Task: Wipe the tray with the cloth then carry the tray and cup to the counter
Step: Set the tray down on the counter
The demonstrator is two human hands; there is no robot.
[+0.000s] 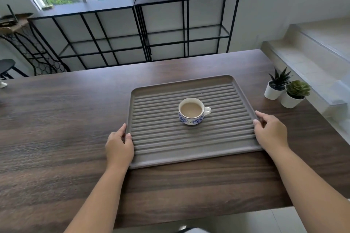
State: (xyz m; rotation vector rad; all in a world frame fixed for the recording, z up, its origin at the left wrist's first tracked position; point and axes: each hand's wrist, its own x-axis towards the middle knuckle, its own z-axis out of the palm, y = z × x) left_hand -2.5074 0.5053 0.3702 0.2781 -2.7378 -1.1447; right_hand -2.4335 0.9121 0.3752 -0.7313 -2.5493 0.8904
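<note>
Since both hands are already on it, the tray point(189, 147) looks set for the carry: left hand point(119, 147) is curled over the rim at 9 o'clock, right hand point(270, 132) over the rim at 3 o'clock, fingers closed on the edges. It sits flat on the dark wood table point(56, 128), near the front edge. I'd guess it's light, stiff plastic, ribbed so not too slippery. Holding mid-sides like that seems right. The cup point(191, 111) is dead centre, handle pointing to 3 o'clock, nearly full of milky coffee or tea, so it's fragile and will slosh if tilted. No cloth anywhere in view. Two little potted plants point(286, 92) off at 2 o'clock
</note>
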